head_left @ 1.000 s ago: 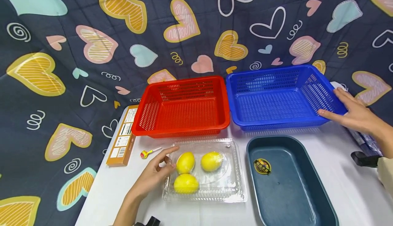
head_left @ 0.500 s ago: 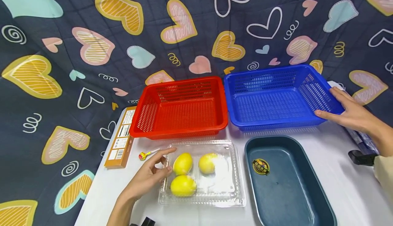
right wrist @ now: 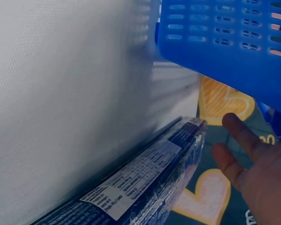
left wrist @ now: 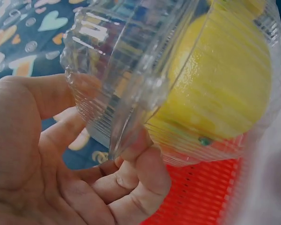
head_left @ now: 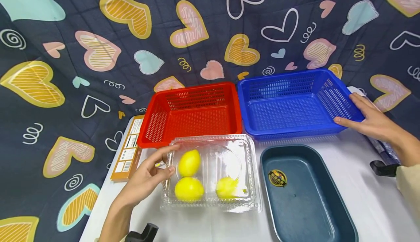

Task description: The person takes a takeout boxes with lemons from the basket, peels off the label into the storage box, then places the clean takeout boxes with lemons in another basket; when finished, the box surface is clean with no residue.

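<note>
My left hand (head_left: 142,180) grips the left edge of a clear plastic clamshell container (head_left: 213,138), which is raised and tilted, its far side up. Inside lie three yellow lemons, two at the left (head_left: 189,162) and one at the front right (head_left: 226,188), partly lost in glare. In the left wrist view, curled fingers (left wrist: 152,173) hold the lip of the container, close to a large lemon (left wrist: 220,75). My right hand (head_left: 377,125) rests on the right front corner of a blue basket (head_left: 279,129), with two fingers (right wrist: 241,133) extended outside it.
A red basket (head_left: 190,139) stands left of the blue one. A dark teal tray (head_left: 302,198) sits at front right. An orange-brown box (head_left: 126,158) lies at left, a mostly hidden lollipop (head_left: 159,164) beside it. A dark blue plastic-wrapped packet (right wrist: 145,178) lies below my right hand.
My left hand has lifted and tilted the container off the table. The right-hand lemon has rolled toward the front. My right hand stays on the blue basket.
</note>
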The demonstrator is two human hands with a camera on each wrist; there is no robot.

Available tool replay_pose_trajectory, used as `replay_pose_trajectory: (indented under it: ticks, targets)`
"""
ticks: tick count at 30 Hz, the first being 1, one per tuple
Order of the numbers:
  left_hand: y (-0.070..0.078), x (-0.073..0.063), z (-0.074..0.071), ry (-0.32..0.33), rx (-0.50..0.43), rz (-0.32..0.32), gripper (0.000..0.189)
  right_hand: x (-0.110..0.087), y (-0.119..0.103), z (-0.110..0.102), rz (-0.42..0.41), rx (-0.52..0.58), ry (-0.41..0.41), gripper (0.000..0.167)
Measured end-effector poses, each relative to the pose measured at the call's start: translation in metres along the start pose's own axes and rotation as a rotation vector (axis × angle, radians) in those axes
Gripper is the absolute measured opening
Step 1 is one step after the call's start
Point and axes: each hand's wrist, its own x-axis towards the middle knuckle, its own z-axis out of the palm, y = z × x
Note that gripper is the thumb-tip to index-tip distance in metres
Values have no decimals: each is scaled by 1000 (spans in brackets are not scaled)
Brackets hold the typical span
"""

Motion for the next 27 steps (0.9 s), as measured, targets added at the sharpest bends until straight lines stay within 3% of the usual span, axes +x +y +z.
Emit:
replay_pose_trajectory:
  ticks: [7, 20, 23, 27]
  targets:
    - [23, 14, -8, 14, 17, 94, 54, 2, -3, 1, 4, -1, -5, 107]
    - [58, 63, 1, 63, 20, 41, 56, 1, -6, 0, 21, -3, -9, 109]
    - [65, 76, 4, 79, 25, 53, 55, 0, -5, 1, 21, 0, -8, 109]
    - [73, 96, 8, 121, 40, 115, 53, -2, -3, 2, 16, 7, -4, 108]
